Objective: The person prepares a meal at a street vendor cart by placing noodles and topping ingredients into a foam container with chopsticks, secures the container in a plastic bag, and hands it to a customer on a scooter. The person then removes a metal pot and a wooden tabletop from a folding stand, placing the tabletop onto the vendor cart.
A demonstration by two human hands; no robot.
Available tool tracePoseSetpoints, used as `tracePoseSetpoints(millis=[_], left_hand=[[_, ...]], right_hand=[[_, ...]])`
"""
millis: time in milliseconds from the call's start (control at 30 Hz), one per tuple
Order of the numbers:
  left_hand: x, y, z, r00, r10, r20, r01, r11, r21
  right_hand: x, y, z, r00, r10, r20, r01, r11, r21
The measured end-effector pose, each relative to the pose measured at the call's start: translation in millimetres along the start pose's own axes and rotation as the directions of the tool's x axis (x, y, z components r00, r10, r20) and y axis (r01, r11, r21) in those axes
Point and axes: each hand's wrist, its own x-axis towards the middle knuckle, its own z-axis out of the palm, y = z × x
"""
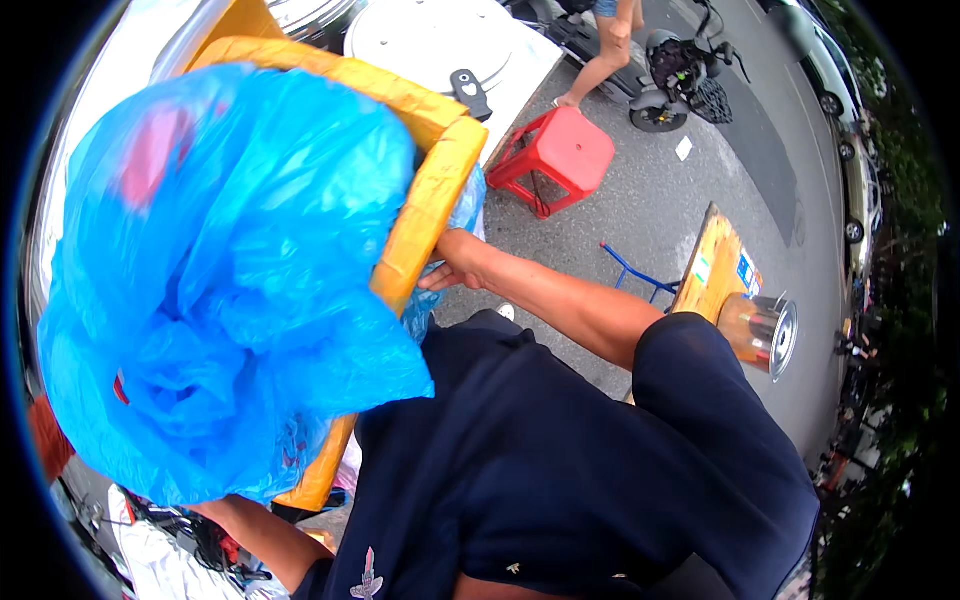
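A large blue plastic bag (pixel 240 285) bulges over a yellow-rimmed container (pixel 427 210), whose rim looks wrapped or taped. Reddish shapes show faintly through the bag; its contents cannot be made out. My right hand (pixel 454 266) is at the rim's right side, partly hidden behind it, with its fingers bent under the edge. From the lower left my left forearm (pixel 259 529) reaches under the bag, which hides my left hand and whatever it touches. More thin blue plastic hangs beside my right hand, outside the rim.
Beyond the container stands a white table (pixel 525 67) with round metal lids (pixel 431 37) and a black device. A red plastic stool (pixel 577 150) is on the asphalt. At right, a wooden board (pixel 709 270) stands by a metal-lidded container (pixel 757 330). Scooters and a person's legs are farther off.
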Motion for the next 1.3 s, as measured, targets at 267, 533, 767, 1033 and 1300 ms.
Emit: tracePoseSetpoints(millis=[267,533,767,1033,1300], left_hand=[[33.6,138.3,-13.9,0.926,0.365,-0.097,-0.378,0.894,-0.240],[-83.8,313.5,50.3,0.289,0.737,0.610,-0.513,0.658,-0.551],[-390.3,384.7,213.6,-0.175,0.522,0.835,-0.124,0.829,-0.545],[-701.1,437.8,294.0,-0.524,0.614,0.590,-0.273,0.535,-0.799],[-840.3,423.8,349.5,-0.593,0.628,0.505,-0.263,0.441,-0.858]], right_hand=[[-110.7,15.3,-78.6,0.921,-0.386,0.062,0.387,0.877,-0.285],[-274.9,66.4,-120.4,0.508,-0.843,0.179,0.786,0.538,0.304],[-378.8,238.8,-242.3,0.365,-0.849,-0.381,0.931,0.325,0.168],[-523.7,465.1,-371.7,-0.019,-0.272,-0.962,0.882,0.449,-0.144],[-472.1,537.3,-389.3,-0.124,-0.314,-0.941,0.340,0.878,-0.337]])
